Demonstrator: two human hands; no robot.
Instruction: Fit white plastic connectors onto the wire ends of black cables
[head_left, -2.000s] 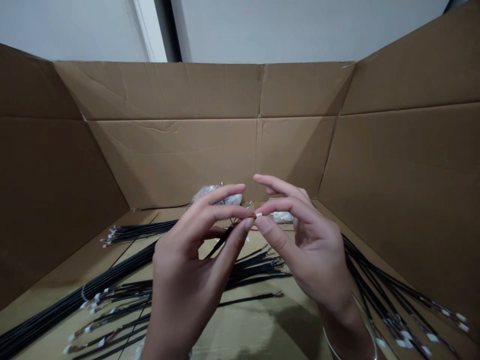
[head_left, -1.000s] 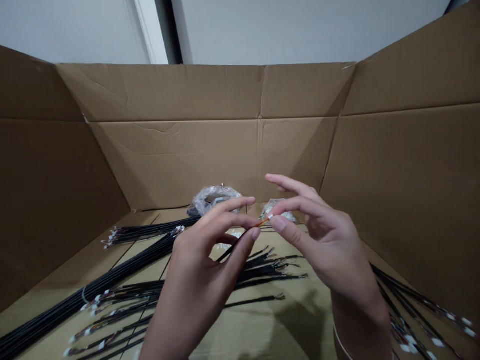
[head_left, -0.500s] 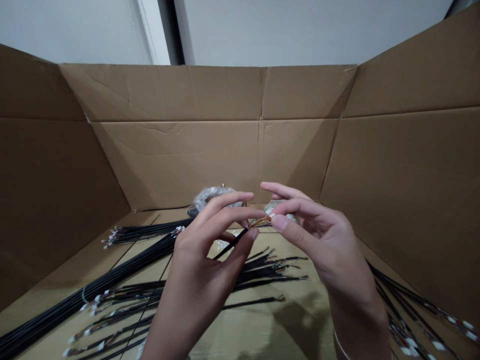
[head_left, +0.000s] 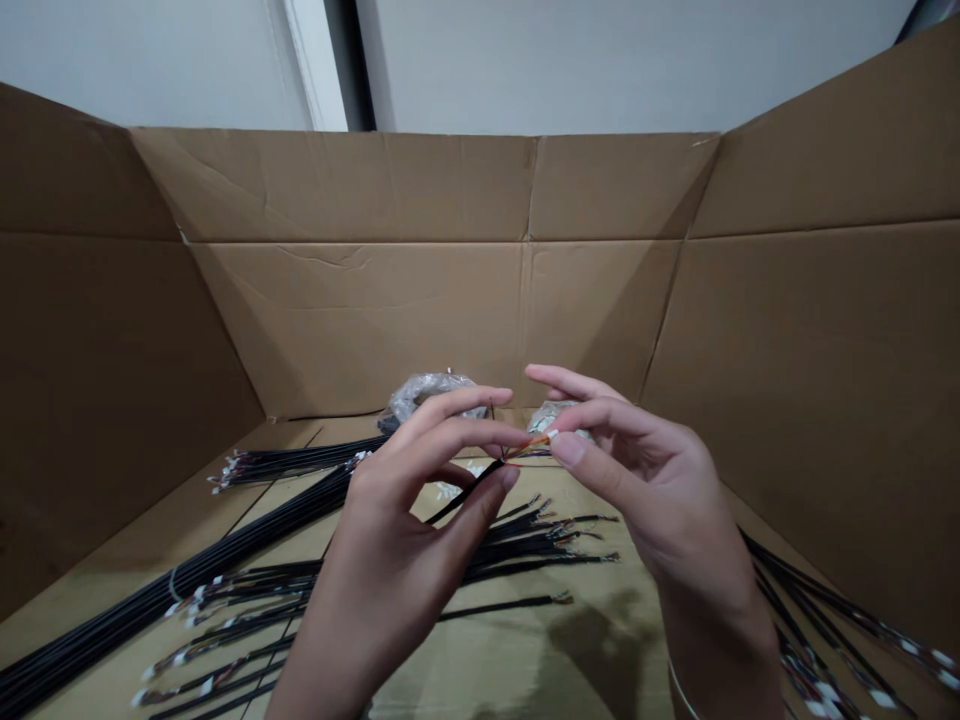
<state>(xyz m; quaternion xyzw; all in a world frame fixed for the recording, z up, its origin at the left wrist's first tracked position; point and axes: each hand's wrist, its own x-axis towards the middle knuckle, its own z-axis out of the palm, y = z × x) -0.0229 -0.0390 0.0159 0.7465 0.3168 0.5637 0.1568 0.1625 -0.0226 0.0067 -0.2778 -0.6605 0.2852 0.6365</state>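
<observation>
Between thumb and fingers, my left hand [head_left: 420,510] pinches a black cable [head_left: 469,490] close to its stripped end. Thin coloured wires [head_left: 534,443], orange and yellow among them, fan out from the sheath; a dark one points up and a red one lies by the thumb tip. My right hand [head_left: 645,480] grips a small white connector [head_left: 553,435] between thumb and index finger, at the tips of the orange wires. Its other fingers are raised. Below my hands lie several black cables [head_left: 525,550] with bare wire ends at the right.
A tied bundle of black cables [head_left: 247,545] runs along the left, with another bundle [head_left: 300,462] behind. More cables with white connectors [head_left: 832,620] lie at right. Clear plastic bags [head_left: 427,392] sit at the back. Cardboard walls [head_left: 360,320] enclose three sides.
The wires have spread: a dark one now stands up and a red one bends to the thumb, while orange ones stay at the connector. Both hands have barely shifted.
</observation>
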